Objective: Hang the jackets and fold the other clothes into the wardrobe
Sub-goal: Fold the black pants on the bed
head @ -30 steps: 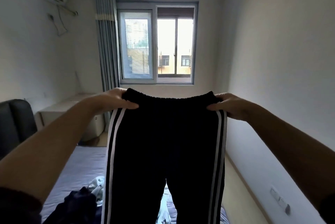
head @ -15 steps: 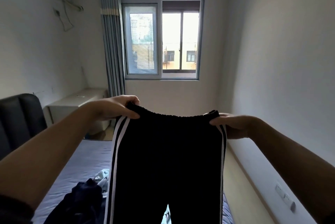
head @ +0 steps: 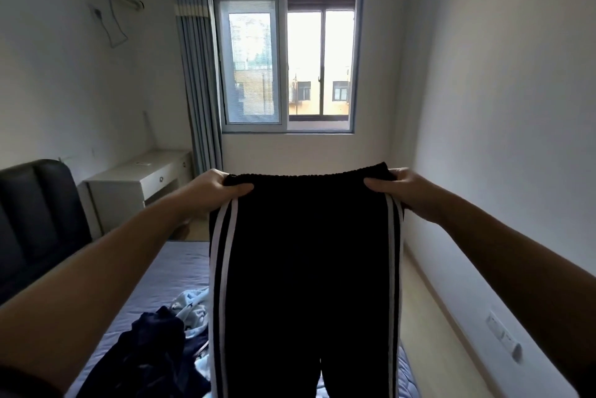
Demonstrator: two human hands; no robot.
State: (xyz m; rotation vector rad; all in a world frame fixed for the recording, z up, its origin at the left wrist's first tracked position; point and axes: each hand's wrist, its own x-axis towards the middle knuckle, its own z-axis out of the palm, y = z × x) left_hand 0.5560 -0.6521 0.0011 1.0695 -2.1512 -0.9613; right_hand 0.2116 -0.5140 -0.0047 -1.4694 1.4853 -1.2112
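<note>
The left hand (head: 213, 192) is gripping one end of the waistband and the right hand (head: 401, 191) is gripping the other, both thumbs pressing on the front of the cloth. The black trousers (head: 306, 268) with white side stripes are hanging spread between them, held up over the bed (head: 167, 272). A dark garment (head: 148, 355) and a pale blue garment (head: 193, 307) are lying crumpled on the bed, just left of the trousers.

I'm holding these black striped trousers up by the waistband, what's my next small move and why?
Probably bring your left hand and right hand together, folding the trousers leg onto leg. Each hand pinches a waistband corner, the legs hang flat and open, and trousers get folded, not hung.
</note>
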